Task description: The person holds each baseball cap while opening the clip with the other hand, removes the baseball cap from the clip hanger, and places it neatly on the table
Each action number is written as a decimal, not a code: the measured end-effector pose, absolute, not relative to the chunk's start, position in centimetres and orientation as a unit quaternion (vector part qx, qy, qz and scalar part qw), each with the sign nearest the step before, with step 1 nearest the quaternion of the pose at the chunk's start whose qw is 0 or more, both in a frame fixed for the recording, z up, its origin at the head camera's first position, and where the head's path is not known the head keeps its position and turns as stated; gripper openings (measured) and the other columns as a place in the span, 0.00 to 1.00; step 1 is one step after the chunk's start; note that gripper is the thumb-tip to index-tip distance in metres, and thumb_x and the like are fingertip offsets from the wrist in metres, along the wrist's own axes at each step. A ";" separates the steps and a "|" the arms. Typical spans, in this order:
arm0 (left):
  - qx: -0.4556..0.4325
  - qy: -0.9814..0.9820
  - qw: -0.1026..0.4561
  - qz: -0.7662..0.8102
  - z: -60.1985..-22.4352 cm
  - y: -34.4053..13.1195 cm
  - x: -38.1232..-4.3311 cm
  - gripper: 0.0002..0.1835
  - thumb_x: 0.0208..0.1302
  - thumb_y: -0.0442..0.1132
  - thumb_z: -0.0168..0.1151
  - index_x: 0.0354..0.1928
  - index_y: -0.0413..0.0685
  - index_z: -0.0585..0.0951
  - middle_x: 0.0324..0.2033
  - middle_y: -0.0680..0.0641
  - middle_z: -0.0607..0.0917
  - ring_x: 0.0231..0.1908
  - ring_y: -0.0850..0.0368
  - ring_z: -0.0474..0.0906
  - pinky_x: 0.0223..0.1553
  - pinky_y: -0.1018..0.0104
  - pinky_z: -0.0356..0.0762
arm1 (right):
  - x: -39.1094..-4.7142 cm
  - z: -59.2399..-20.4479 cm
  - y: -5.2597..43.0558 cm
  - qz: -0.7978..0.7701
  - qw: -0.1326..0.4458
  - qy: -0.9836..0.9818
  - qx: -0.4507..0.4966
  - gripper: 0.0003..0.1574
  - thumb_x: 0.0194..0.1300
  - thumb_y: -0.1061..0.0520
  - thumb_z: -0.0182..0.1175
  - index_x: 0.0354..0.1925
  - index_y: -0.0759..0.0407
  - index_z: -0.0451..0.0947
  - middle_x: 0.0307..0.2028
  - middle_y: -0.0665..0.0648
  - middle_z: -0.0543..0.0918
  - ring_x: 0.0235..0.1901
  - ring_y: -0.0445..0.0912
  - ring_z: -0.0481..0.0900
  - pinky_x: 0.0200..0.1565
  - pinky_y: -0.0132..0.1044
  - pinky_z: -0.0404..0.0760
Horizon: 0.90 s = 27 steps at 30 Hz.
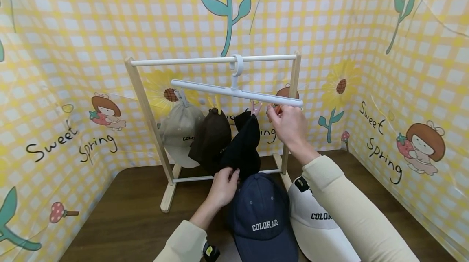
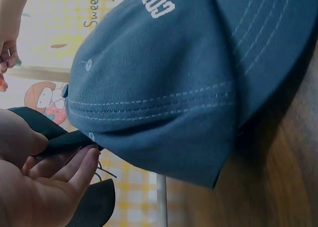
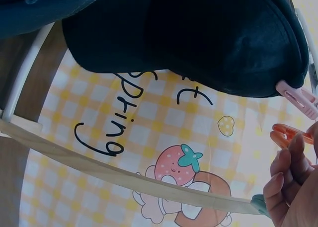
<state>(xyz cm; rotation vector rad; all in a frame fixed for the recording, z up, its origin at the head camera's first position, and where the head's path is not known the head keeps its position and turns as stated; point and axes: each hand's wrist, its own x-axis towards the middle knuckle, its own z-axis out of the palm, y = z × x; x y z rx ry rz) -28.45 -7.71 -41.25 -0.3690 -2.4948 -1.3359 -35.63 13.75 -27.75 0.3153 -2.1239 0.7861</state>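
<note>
A black cap (image 1: 243, 148) hangs from a pink clothespin (image 1: 256, 108) on the white hanger (image 1: 220, 89). My left hand (image 1: 223, 186) pinches the black cap's lower edge between thumb and fingers, just behind the navy cap (image 1: 261, 213). Close under the hanger's right end, my right hand (image 1: 291, 125) pinches an orange clothespin (image 3: 285, 133), beside the pink one. A green tip (image 3: 259, 205) shows by its lower fingers. To the left hang a dark brown cap (image 1: 212, 136) under a yellow clothespin (image 1: 216, 103) and a beige cap (image 1: 179, 132) under a grey one.
The hanger hooks over the top bar (image 1: 183, 61) of a wooden rack (image 1: 146, 111) and tilts down to the right. On the brown table (image 1: 121, 221), a white cap (image 1: 318, 229) lies right of the navy cap. Yellow checked cloth (image 1: 91, 22) encloses the back and sides.
</note>
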 end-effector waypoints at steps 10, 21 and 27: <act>-0.132 -0.869 0.164 -0.447 -41.1 -8.0 -28.6 0.16 0.78 0.35 0.54 0.28 0.38 0.80 0.25 0.44 0.85 0.26 0.59 0.78 0.28 0.66 0.76 | -35.3 -27.8 13.7 0.316 0.408 -0.852 0.087 0.30 0.72 0.40 0.59 0.14 0.47 0.80 0.12 0.47 0.77 0.12 0.46 0.70 0.15 0.41 0.62; -0.135 -0.870 0.164 -0.444 -40.9 -7.7 -28.6 0.17 0.78 0.35 0.53 0.29 0.38 0.81 0.29 0.42 0.88 0.32 0.54 0.85 0.34 0.63 0.81 | -34.7 -27.9 12.3 0.356 0.356 -0.851 0.149 0.37 0.77 0.52 0.48 0.07 0.52 0.67 0.07 0.49 0.70 0.09 0.45 0.67 0.14 0.38 0.61; -0.134 -0.872 0.164 -0.442 -40.9 -7.5 -28.8 0.16 0.78 0.35 0.53 0.30 0.37 0.82 0.30 0.42 0.88 0.34 0.51 0.87 0.37 0.60 0.84 | -34.6 -27.6 11.6 0.368 0.377 -0.833 0.169 0.33 0.76 0.54 0.48 0.10 0.53 0.64 0.09 0.51 0.65 0.11 0.46 0.61 0.16 0.39 0.59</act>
